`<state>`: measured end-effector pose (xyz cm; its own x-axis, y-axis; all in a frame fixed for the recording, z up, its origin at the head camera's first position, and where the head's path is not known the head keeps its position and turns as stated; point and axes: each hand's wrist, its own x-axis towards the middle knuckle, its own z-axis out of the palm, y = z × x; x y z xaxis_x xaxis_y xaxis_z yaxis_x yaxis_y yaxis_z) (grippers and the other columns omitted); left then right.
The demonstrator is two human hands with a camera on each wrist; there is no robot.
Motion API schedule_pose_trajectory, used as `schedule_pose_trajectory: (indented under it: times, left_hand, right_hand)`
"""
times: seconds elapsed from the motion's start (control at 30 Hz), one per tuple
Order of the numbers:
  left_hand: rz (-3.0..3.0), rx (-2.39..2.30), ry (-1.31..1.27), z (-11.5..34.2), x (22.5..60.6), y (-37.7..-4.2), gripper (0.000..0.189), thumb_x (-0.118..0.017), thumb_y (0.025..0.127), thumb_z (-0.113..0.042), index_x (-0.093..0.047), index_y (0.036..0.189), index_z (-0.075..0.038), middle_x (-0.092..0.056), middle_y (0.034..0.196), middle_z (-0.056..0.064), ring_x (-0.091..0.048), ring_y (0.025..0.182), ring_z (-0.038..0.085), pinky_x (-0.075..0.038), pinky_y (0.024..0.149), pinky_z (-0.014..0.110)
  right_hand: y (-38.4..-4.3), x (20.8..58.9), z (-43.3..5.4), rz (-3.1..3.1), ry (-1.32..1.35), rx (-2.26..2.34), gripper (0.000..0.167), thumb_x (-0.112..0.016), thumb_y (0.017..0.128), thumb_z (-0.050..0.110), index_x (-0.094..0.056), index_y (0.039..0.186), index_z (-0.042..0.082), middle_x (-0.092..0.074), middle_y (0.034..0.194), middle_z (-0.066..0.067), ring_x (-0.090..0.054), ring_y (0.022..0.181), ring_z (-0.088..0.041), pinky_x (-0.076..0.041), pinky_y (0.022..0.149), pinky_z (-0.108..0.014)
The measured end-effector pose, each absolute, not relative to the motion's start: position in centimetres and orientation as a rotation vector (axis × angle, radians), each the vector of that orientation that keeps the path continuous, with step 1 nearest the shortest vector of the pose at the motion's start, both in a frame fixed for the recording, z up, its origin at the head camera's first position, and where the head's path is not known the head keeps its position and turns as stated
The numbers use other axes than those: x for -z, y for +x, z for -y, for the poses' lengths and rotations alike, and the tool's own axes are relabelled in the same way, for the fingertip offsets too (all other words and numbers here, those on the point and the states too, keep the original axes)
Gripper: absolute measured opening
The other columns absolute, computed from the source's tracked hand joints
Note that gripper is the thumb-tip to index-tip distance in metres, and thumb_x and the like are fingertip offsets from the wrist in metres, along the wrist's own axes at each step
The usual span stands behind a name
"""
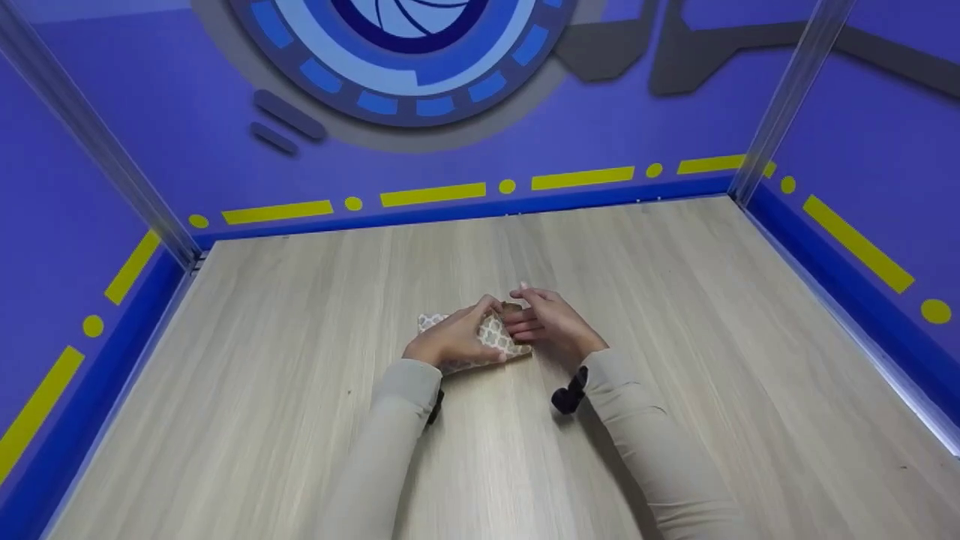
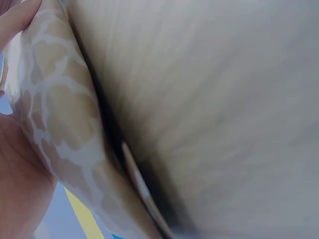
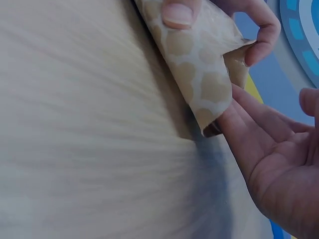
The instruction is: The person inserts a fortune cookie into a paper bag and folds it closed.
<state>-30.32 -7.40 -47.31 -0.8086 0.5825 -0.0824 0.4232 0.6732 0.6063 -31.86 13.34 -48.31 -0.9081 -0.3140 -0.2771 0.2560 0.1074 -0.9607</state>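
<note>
A flat packet in tan-and-white patterned wrapping paper (image 1: 492,333) lies on the wooden table. My left hand (image 1: 453,337) spans the packet from above and grips it, thumb on the near edge and fingers at the far edge. At the packet's right end, my right hand (image 1: 555,322) has its fingers nearly straight, touching the end of the paper (image 3: 212,92). In the right wrist view, the paper there stands open in a folded flap, with a dark brown inside edge. What lies inside the wrapping is hidden. The left wrist view shows the patterned side (image 2: 70,114) close up.
The light wooden table (image 1: 285,420) reaches back to a blue-purple wall (image 1: 180,150) with yellow markings. Side panels (image 1: 885,187) with metal corner posts stand left and right. A small black device (image 1: 570,394) sits at the right wrist.
</note>
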Motion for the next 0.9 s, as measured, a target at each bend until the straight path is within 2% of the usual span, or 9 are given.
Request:
schedule_pose_trajectory:
  times: [0.23,0.4,0.53,0.63,0.7,0.8,0.9]
  left_hand:
    - [-2.613,-0.866,0.833,7.4,47.5,-30.3,0.072,-0.080,0.075,-0.036,-0.038,0.132,-0.024,-0.050,0.139,0.005,-0.049,0.127,0.022,-0.040,0.104,0.041]
    - [-2.617,-0.869,0.831,7.4,47.4,-30.2,0.071,-0.081,0.075,-0.034,-0.038,0.131,-0.025,-0.052,0.136,0.003,-0.051,0.122,0.020,-0.042,0.101,0.040]
    - [-2.624,-0.880,0.821,7.4,47.2,-30.1,0.069,-0.081,0.074,-0.033,-0.040,0.130,-0.027,-0.053,0.133,0.002,-0.052,0.117,0.018,-0.042,0.100,0.038]
    - [-2.621,-0.893,0.820,7.3,47.0,-29.9,0.067,-0.081,0.074,-0.032,-0.041,0.127,-0.028,-0.053,0.133,0.001,-0.051,0.121,0.019,-0.040,0.103,0.040]
    - [-2.623,-0.890,0.825,7.2,46.9,-29.8,0.066,-0.080,0.075,-0.032,-0.040,0.127,-0.029,-0.051,0.137,0.002,-0.048,0.127,0.020,-0.038,0.106,0.040]
    - [-2.631,-0.873,0.839,7.2,46.8,-29.8,0.069,-0.080,0.075,-0.034,-0.038,0.130,-0.028,-0.047,0.143,0.004,-0.044,0.133,0.022,-0.035,0.110,0.041]
    - [-2.642,-0.850,0.841,7.2,46.8,-29.8,0.074,-0.079,0.075,-0.037,-0.036,0.135,-0.028,-0.042,0.149,0.006,-0.040,0.137,0.024,-0.032,0.112,0.041]
  right_hand:
    - [-31.4,48.3,-12.7,-1.943,-0.050,1.871,0.065,-0.027,0.101,0.053,-0.027,0.151,0.011,-0.062,0.120,-0.027,-0.067,0.101,-0.029,-0.055,0.084,-0.038]
    - [-31.2,48.2,-12.5,-1.874,-0.088,1.889,0.072,-0.024,0.099,0.059,-0.016,0.154,0.013,-0.058,0.126,-0.028,-0.063,0.111,-0.033,-0.053,0.089,-0.039]
    - [-31.1,48.0,-11.9,-1.833,-0.074,1.899,0.073,-0.021,0.098,0.061,-0.013,0.155,0.016,-0.059,0.125,-0.026,-0.063,0.108,-0.030,-0.053,0.087,-0.036]
    - [-31.0,47.9,-11.3,-1.807,-0.051,1.901,0.073,-0.019,0.097,0.063,-0.010,0.155,0.020,-0.057,0.127,-0.024,-0.062,0.108,-0.028,-0.050,0.087,-0.035]
    - [-30.9,47.9,-10.9,-1.792,-0.070,1.896,0.073,-0.016,0.097,0.063,-0.007,0.155,0.021,-0.047,0.138,-0.024,-0.055,0.117,-0.029,-0.046,0.093,-0.037]
    - [-30.9,47.9,-10.4,-1.773,-0.108,1.893,0.074,-0.014,0.096,0.064,-0.003,0.156,0.021,-0.022,0.156,-0.019,-0.036,0.136,-0.031,-0.034,0.107,-0.044]
    - [-30.8,48.2,-10.1,-1.759,-0.106,1.900,0.076,-0.015,0.095,0.066,-0.003,0.156,0.021,-0.005,0.162,-0.010,-0.021,0.145,-0.031,-0.022,0.115,-0.048]
